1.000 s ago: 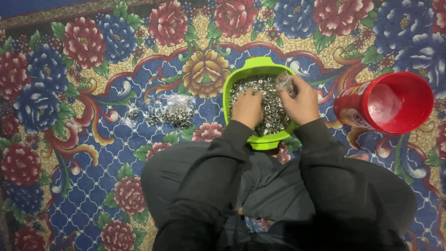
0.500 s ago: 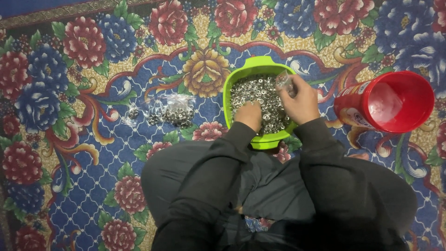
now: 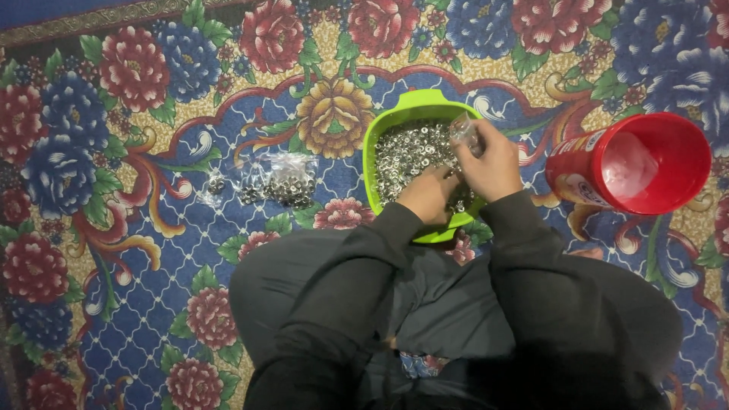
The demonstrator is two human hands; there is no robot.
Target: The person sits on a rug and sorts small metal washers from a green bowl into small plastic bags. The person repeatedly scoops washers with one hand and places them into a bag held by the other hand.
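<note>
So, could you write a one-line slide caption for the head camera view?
Left hand in green plastic bowl of small metal rings; right hand holds small clear plastic bag.

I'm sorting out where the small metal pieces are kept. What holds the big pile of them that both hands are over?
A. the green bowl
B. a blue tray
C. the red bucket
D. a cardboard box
A: the green bowl is full of small silvery metal pieces, with the left hand and right hand over it.
</note>
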